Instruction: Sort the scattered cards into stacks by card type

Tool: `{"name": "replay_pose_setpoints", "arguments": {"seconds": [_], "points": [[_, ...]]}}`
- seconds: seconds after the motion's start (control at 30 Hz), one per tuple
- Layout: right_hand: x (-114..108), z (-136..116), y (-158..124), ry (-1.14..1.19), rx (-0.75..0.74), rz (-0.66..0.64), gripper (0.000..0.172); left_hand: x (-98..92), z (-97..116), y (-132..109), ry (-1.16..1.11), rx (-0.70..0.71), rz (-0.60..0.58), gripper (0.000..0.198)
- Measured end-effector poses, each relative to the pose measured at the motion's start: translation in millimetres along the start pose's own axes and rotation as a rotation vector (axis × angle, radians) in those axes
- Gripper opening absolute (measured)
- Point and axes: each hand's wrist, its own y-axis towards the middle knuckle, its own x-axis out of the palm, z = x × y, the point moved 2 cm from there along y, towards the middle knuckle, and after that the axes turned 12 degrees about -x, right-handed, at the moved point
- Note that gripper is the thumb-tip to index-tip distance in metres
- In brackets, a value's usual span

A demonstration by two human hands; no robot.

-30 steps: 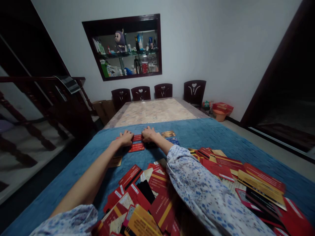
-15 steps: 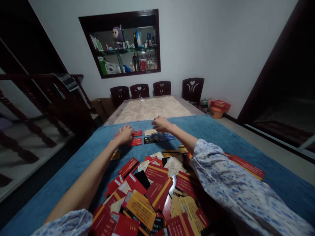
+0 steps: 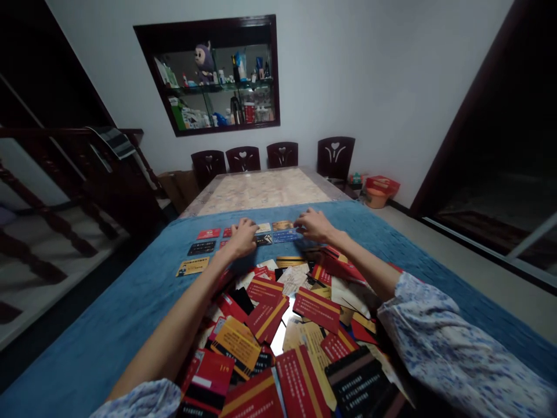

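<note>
Bank-type cards are laid out in rows on a blue cloth (image 3: 143, 278). My left hand (image 3: 244, 237) lies over the middle of the rows with bent, slightly parted fingers, partly hiding red cards and a white card (image 3: 263, 228). At the right end, my right hand (image 3: 315, 225) has its fingertips beside a gold card (image 3: 282, 225) and a blue card (image 3: 285, 236); no card shows in its grasp. Further left lie a red card (image 3: 209, 234), a black card (image 3: 202, 248) and a yellow card (image 3: 192, 266). A loose heap of mixed cards (image 3: 265, 310) spreads between my forearms.
Beyond the cloth stretches the bare stone-patterned tabletop (image 3: 265, 188). Several dark chairs (image 3: 282, 154) stand at its far end. A wooden railing (image 3: 82, 180) runs along the left, and an orange bucket (image 3: 376, 197) sits on the floor at right.
My left hand has shifted right from the red cards, uncovering cards at the left. My right hand has moved right and lower, and a gold card now shows beside the white one.
</note>
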Motion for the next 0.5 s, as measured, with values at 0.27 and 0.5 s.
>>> {"name": "replay_pose_setpoints", "arguments": {"seconds": [0.27,0.5], "points": [[8.1,19.6,-44.4,0.015,0.072,0.006,0.030,-1.8,58.1,-14.3,-0.065,0.089,0.001,0.036],[9.2,34.8,-73.6,0.042,0.143,0.022,0.026,3.2,107.3,-15.6,-0.065,0.184,-0.047,0.033]]}}
